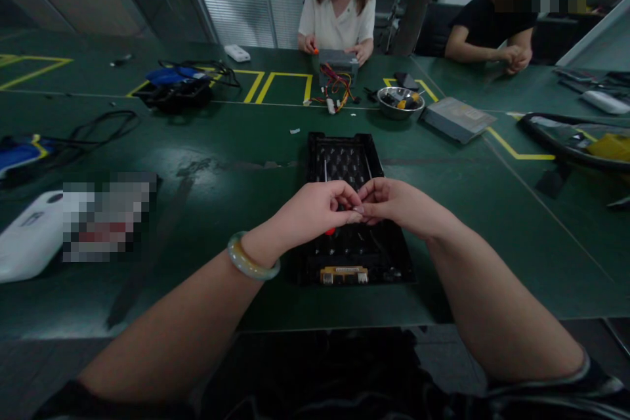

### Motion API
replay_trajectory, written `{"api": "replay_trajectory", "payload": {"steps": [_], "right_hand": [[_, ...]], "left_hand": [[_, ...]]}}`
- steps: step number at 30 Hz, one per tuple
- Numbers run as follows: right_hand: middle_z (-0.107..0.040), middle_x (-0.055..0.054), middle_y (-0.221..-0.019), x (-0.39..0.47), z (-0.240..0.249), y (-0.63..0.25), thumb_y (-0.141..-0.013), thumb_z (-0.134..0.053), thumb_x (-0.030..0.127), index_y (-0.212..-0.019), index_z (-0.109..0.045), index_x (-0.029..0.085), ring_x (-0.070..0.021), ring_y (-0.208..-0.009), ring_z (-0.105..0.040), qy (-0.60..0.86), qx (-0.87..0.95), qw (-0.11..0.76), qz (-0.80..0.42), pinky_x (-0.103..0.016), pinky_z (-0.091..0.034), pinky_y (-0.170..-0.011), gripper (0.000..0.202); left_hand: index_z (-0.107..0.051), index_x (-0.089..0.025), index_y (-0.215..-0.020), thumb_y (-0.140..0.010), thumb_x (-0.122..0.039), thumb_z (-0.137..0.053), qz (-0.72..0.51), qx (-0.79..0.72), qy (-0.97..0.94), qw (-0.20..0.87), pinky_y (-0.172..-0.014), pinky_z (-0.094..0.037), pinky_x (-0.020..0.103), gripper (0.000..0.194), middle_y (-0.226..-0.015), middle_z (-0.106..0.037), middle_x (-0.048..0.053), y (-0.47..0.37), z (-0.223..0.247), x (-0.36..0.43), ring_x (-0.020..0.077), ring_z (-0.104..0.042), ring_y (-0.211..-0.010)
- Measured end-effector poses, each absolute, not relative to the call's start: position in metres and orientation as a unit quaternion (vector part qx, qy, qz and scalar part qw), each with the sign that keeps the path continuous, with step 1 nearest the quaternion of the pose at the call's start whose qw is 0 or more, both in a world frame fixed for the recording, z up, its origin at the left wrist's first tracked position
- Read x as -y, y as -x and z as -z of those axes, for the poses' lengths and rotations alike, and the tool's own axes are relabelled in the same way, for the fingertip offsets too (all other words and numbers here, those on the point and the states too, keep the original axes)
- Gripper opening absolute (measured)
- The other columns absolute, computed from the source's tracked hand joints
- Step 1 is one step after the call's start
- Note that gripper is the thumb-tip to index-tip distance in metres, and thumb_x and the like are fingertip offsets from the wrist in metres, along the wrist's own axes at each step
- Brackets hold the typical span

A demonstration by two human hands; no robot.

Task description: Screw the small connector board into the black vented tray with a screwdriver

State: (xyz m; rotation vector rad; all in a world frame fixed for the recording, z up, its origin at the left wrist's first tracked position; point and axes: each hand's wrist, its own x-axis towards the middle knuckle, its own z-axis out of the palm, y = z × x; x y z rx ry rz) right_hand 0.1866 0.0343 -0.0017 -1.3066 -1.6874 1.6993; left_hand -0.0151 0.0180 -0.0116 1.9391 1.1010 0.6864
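Both hands meet over a black plastic casing [394, 256] lying on the green table. The fingertips of my left hand [325, 207] and my right hand [394, 207] are pinched together and touch each other. Whatever sits between them is too small or hidden to name. A thin metal shaft [325, 169] shows just beyond my left hand, and a red tip [329, 231] shows below it; I cannot tell whether that hand holds them or they lie in the casing. At the casing's near end is a yellowish connector board [343, 274].
Across the table a person [339, 20] handles a grey box [338, 65] with coloured wires. A metal bowl [400, 104] of small parts and a flat grey box [457, 119] lie ahead right. A white device [32, 236] lies left; another person [492, 33] sits far right.
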Motion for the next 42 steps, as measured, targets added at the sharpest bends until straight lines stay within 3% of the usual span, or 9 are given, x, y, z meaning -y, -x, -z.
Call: {"api": "replay_trajectory", "payload": {"steps": [9, 13, 17, 21, 26, 30, 36, 42], "right_hand": [[-0.067, -0.001, -0.08, -0.032, -0.002, -0.187, -0.08, -0.068, 0.016, -0.094, -0.057, 0.016, -0.0088, -0.067, -0.062, 0.496, 0.631, 0.191, -0.565, -0.021, -0.054, -0.063, 0.018], [-0.068, -0.001, -0.078, -0.033, -0.003, -0.192, -0.08, -0.068, 0.022, -0.098, -0.06, 0.018, -0.0117, -0.066, -0.062, 0.537, 0.683, 0.177, -0.463, -0.022, -0.049, -0.054, 0.02], [-0.07, -0.001, -0.08, -0.037, 0.001, -0.198, -0.08, -0.066, 0.026, -0.095, -0.067, 0.021, -0.0139, -0.067, -0.063, 0.591, 0.737, 0.163, -0.284, -0.026, -0.046, -0.058, 0.016], [-0.071, -0.001, -0.083, -0.038, 0.0, -0.2, -0.084, -0.062, 0.028, -0.092, -0.07, 0.023, -0.0157, -0.071, -0.063, 0.603, 0.763, 0.138, -0.188, -0.029, -0.044, -0.061, 0.012], [-0.072, -0.002, -0.084, -0.035, -0.004, -0.197, -0.088, -0.059, 0.033, -0.094, -0.072, 0.023, -0.0166, -0.071, -0.062, 0.606, 0.763, 0.167, -0.149, -0.03, -0.042, -0.062, 0.017], [-0.071, 0.001, -0.08, -0.028, -0.005, -0.19, -0.086, -0.063, 0.033, -0.094, -0.072, 0.024, -0.0135, -0.069, -0.06, 0.553, 0.773, 0.22, -0.219, -0.027, -0.041, -0.062, 0.015], [-0.07, 0.0, -0.083, -0.015, -0.009, -0.175, -0.08, -0.074, 0.039, -0.095, -0.073, 0.019, -0.0101, -0.07, -0.059, 0.409, 0.68, 0.295, -0.532, -0.023, -0.043, -0.065, 0.025], [-0.066, 0.002, -0.069, -0.012, -0.005, -0.168, -0.074, -0.08, 0.039, -0.092, -0.076, 0.019, -0.0043, -0.052, -0.042, 0.407, 0.571, 0.402, -0.588, -0.019, -0.031, -0.046, 0.027]], "left_hand": [[-0.071, -0.02, -0.102, -0.084, -0.036, -0.066, -0.235, -0.418, -0.75, 0.456, -0.057, -0.044, 0.023, 0.024, -0.07, -0.067, 0.001, 0.022, 0.013, -0.025, 0.0127, -0.061, -0.063], [-0.072, -0.021, -0.101, -0.086, -0.035, -0.063, -0.256, -0.466, -0.76, 0.374, -0.057, -0.043, 0.024, 0.022, -0.073, -0.069, 0.001, 0.035, 0.005, -0.029, 0.0137, -0.062, -0.064], [-0.072, -0.023, -0.094, -0.086, -0.028, -0.06, -0.221, -0.513, -0.794, 0.24, -0.058, -0.041, 0.025, 0.016, -0.081, -0.072, 0.001, 0.05, -0.002, -0.032, 0.0149, -0.063, -0.069], [-0.07, -0.022, -0.096, -0.086, -0.021, -0.056, -0.175, -0.488, -0.827, 0.216, -0.064, -0.045, 0.026, 0.017, -0.094, -0.074, 0.002, 0.049, -0.002, -0.032, 0.0167, -0.066, -0.079], [-0.069, -0.021, -0.096, -0.087, -0.021, -0.055, -0.187, -0.47, -0.835, 0.217, -0.072, -0.048, 0.029, 0.016, -0.098, -0.073, 0.004, 0.039, 0.006, -0.03, 0.0187, -0.067, -0.087], [-0.069, -0.022, -0.099, -0.089, -0.021, -0.056, -0.232, -0.441, -0.815, 0.296, -0.078, -0.049, 0.029, 0.017, -0.1, -0.072, 0.002, 0.035, 0.006, -0.028, 0.0175, -0.066, -0.092], [-0.072, -0.021, -0.092, -0.087, -0.03, -0.065, -0.346, -0.374, -0.767, 0.39, -0.088, -0.049, 0.03, 0.012, -0.098, -0.066, 0.003, 0.037, -0.006, -0.026, 0.0156, -0.062, -0.092], [-0.071, -0.019, -0.096, -0.084, -0.032, -0.071, -0.397, -0.362, -0.675, 0.506, -0.085, -0.052, 0.03, 0.018, -0.092, -0.069, 0.003, 0.034, -0.002, -0.027, 0.0155, -0.064, -0.088]]}}
